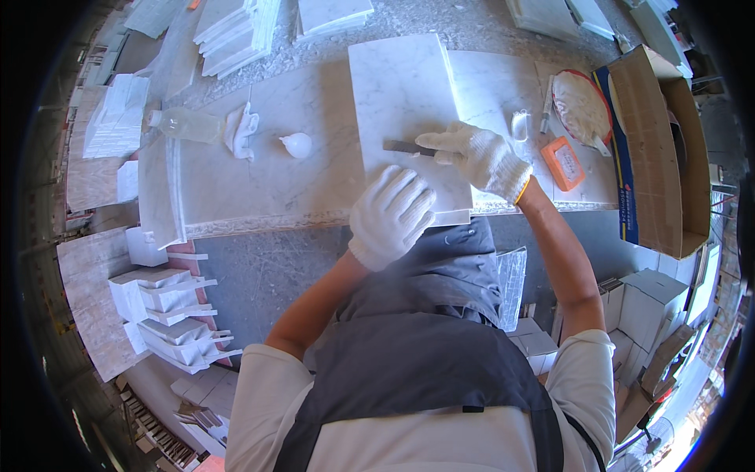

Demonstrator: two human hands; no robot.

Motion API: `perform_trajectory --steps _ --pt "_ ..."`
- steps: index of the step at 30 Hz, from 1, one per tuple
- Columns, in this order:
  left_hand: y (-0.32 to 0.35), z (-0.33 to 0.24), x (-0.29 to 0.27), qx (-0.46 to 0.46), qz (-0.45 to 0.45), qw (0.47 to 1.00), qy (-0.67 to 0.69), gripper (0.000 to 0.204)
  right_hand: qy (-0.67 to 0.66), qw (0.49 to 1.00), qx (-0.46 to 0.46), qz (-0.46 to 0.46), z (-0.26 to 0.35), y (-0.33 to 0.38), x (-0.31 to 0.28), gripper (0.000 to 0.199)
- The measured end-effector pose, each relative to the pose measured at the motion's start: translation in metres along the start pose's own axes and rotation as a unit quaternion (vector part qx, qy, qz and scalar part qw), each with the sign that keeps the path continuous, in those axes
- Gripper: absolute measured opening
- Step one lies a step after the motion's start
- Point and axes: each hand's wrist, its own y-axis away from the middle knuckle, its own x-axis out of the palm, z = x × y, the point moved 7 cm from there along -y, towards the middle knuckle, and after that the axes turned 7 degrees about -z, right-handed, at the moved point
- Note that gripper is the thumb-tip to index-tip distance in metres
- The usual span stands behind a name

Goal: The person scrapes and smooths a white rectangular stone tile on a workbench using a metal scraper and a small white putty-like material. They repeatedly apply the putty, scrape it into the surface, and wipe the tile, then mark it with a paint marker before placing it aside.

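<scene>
A pale, grey-veined marble slab lies on the workbench in front of me, its near end at the bench's front edge. My left hand, in a white knit glove, rests on the slab's near left corner with fingers laid flat. From the right, my gloved right hand reaches over the slab, closed on a flat grey strip-shaped tool. The tool points left across the slab, just beyond my left fingertips. Its gripped end is hidden by the glove, and its exact kind is unclear.
Left on the bench are a clear bottle, a crumpled white cloth and a white bulb-shaped thing. Rightward sit an orange block, a red-rimmed round container and an open cardboard box. Tile stacks stand behind.
</scene>
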Motion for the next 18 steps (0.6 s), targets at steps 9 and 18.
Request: perform_trajectory --steps 9,18 --pt "-0.001 -0.002 -0.003 0.013 -0.03 0.999 -0.002 0.027 -0.064 0.997 0.022 -0.036 -0.015 -0.014 0.007 0.055" --pt "0.004 0.001 0.001 -0.005 -0.001 1.0 0.004 0.03 -0.025 0.995 0.087 -0.04 -0.022 -0.014 -0.003 0.039"
